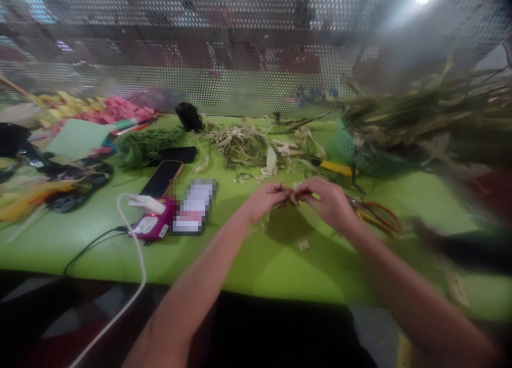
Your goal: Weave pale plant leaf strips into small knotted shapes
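Though overfull, leaf basket (370, 162) near fingers (307, 188)

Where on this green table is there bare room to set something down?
Between the pixelated phone and the left hand, and between the forearms, around one small scrap. Crowded: beyond the hands, with pale strips, and far left, with pink pieces.

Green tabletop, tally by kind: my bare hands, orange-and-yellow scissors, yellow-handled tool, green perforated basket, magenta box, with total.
Bare hands: 2 (left hand, right hand)
Orange-and-yellow scissors: 1
Yellow-handled tool: 1
Green perforated basket: 1
Magenta box: 1
Total: 6
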Demonstrator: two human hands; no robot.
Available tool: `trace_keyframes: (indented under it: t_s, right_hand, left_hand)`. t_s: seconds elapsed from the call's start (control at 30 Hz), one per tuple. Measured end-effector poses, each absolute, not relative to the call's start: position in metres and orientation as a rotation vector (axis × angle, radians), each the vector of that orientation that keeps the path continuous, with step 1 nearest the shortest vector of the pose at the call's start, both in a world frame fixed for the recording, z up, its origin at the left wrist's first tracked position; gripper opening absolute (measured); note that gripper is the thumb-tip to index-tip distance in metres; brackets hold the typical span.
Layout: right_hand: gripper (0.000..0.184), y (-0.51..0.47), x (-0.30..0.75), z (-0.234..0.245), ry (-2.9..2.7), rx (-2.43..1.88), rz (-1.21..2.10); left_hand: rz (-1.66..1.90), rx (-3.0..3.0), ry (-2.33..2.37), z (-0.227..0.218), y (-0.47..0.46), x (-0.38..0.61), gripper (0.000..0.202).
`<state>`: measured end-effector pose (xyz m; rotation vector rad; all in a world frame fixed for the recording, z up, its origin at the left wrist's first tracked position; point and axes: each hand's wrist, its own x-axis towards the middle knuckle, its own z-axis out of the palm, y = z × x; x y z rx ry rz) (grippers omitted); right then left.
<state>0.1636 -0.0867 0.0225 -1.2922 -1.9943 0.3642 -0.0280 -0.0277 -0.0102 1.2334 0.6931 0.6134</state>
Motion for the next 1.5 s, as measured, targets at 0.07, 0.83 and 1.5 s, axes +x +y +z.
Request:
trace_keyframes:
  t_s: [0.07,0.83,1.5]
  right_hand:
    - [0.015,-0.087,0.163,0.024,-2.009,-1.275,0.374]
    - [0.012,-0.089,0.157,0.016,-1.715,-1.374,0.461]
    - [0.017,-0.089,0.156,0.012,-1.701,-1.479,0.373]
  left_hand:
    - [0.606,1.216,0.682,-0.011,-0.027,-0.028,0.027]
    - [0.705,1.164,0.721,-0.014,-0.032,-0.023,0.03]
    - [0.882,1.163,0.8,-0.011,-0.03,-0.018,0.029]
